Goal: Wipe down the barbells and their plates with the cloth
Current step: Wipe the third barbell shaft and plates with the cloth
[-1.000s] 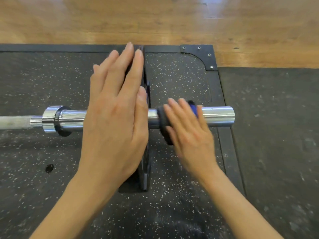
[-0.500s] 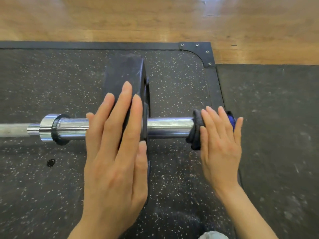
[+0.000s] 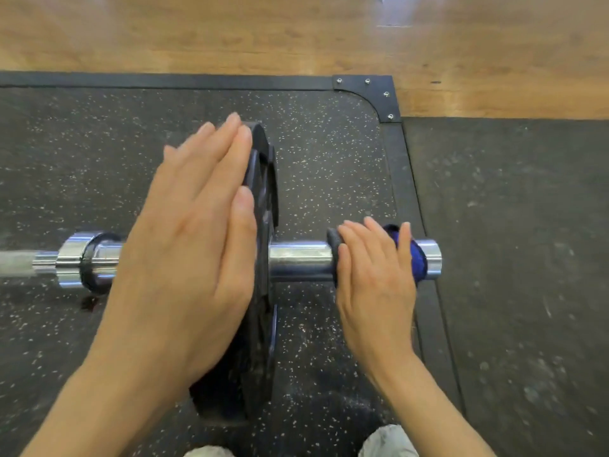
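A chrome barbell sleeve lies across the speckled rubber mat with one black plate standing on it edge-on. My left hand lies flat against the plate's left face, fingers straight and together. My right hand presses a dark blue cloth onto the sleeve near its right end, fingers laid over the top. The cloth wraps the sleeve under my palm, so most of it is hidden. The chrome end cap shows just past the cloth.
A chrome collar sits left of the plate where the thinner shaft begins. The mat's black frame has a bolted corner bracket. Wood floor runs beyond it, and a darker mat lies to the right. My knees show at the bottom.
My right hand slid the cloth along the sleeve from beside the plate out toward the end. My left hand shifted down the plate's face and then back up.
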Motion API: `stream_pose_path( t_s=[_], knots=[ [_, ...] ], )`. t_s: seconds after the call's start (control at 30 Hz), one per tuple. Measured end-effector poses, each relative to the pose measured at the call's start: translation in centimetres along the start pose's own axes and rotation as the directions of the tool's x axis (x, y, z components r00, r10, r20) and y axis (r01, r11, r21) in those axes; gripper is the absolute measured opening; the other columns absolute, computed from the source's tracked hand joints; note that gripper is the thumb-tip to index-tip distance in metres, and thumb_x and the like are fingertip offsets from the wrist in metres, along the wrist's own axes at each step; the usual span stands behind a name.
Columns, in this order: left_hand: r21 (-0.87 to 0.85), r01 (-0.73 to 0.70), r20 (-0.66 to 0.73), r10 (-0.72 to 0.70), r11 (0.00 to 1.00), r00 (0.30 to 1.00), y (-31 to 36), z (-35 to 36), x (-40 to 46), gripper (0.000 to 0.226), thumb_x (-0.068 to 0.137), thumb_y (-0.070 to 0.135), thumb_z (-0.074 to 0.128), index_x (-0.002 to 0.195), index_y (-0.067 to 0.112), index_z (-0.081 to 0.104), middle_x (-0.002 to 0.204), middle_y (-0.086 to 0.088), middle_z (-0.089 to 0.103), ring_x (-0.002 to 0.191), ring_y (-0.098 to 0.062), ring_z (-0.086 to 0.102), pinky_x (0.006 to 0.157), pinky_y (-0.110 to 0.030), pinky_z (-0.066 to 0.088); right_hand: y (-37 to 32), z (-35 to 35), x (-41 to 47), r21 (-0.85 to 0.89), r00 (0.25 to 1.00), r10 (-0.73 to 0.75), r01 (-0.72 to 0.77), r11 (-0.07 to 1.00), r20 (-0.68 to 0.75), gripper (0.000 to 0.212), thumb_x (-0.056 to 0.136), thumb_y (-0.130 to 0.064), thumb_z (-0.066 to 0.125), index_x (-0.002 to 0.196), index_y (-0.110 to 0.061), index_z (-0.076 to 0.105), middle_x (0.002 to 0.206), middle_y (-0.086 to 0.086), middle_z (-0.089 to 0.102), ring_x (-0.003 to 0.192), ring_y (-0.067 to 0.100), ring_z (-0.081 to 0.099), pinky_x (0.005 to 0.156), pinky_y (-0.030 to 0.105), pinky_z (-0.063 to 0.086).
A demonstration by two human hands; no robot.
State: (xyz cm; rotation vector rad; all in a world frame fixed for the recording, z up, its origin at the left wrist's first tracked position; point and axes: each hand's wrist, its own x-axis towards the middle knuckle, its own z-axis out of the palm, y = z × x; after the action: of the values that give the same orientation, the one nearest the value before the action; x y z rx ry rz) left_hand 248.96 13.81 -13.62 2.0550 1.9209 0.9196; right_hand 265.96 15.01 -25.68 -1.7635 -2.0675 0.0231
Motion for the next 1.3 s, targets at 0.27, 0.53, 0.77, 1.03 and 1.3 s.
stream_pose_path(
  t_s=[0.27, 0.53, 0.77, 1.03, 1.3],
  knots=[
    [0.054, -0.054, -0.001, 0.054, 0.997, 0.999, 1.0, 0.0, -2.9, 0.052, 0.101, 0.012, 0.03, 0.149, -0.008, 0.036, 0.157, -0.018, 0.034, 0.147, -0.028, 0.027, 0.124, -0.036, 0.014, 2.4, -2.0, -1.5, -0.018, 0.998, -0.055, 0.055, 0.998, 0.031, 0.041, 0.11, -0.026, 0.028, 0.124, -0.012, 0.064, 0.122, 0.002, 0.065, 0.123, 0.027, 0.058, 0.126, 0.043, 0.016],
    [0.059, -0.086, -0.012, 0.087, 0.995, 0.996, 1.4, -0.5, -7.3, 0.054, 0.098, 0.013, 0.031, 0.152, 0.004, 0.029, 0.161, -0.007, 0.031, 0.153, -0.021, 0.021, 0.126, -0.039, 0.013, -1.3, -1.2, -2.2, 0.041, 0.959, -0.254, 0.25, 0.967, 0.128, 0.034, 0.108, -0.027, 0.035, 0.114, -0.015, 0.066, 0.104, -0.001, 0.066, 0.098, 0.023, 0.062, 0.113, 0.039, 0.033],
    [0.099, -0.104, 0.036, 0.101, 0.99, 0.994, 1.6, -0.9, -9.0, 0.056, 0.102, 0.023, 0.031, 0.157, 0.012, 0.029, 0.165, -0.001, 0.024, 0.153, -0.024, 0.021, 0.125, -0.046, 0.008, -3.1, -1.1, -3.3, -0.003, 0.989, -0.127, 0.128, 0.992, 0.08, 0.037, 0.107, -0.022, 0.033, 0.103, -0.015, 0.068, 0.097, 0.0, 0.068, 0.09, 0.022, 0.062, 0.117, 0.042, 0.032],
    [0.234, -0.139, 0.132, 0.11, 0.962, 0.985, 2.7, -1.0, -5.3, 0.058, 0.098, 0.023, 0.034, 0.149, -0.005, 0.04, 0.159, -0.016, 0.036, 0.147, -0.03, 0.033, 0.124, -0.04, 0.014, 3.5, -4.2, -3.5, -0.171, 0.995, -0.059, 0.072, 0.983, 0.076, 0.038, 0.103, -0.02, 0.031, 0.085, -0.017, 0.064, 0.077, 0.0, 0.063, 0.075, 0.028, 0.061, 0.117, 0.049, 0.031],
    [0.25, -0.135, 0.147, 0.1, 0.959, 0.984, 3.0, -0.9, -5.6, 0.058, 0.098, 0.022, 0.032, 0.149, -0.004, 0.04, 0.158, -0.016, 0.037, 0.147, -0.031, 0.035, 0.123, -0.043, 0.018, -0.6, -1.8, -3.5, -0.006, 0.962, -0.235, 0.238, 0.971, 0.14, 0.036, 0.106, -0.026, 0.033, 0.097, -0.018, 0.067, 0.087, -0.001, 0.065, 0.082, 0.023, 0.061, 0.114, 0.042, 0.036]
  ],
)
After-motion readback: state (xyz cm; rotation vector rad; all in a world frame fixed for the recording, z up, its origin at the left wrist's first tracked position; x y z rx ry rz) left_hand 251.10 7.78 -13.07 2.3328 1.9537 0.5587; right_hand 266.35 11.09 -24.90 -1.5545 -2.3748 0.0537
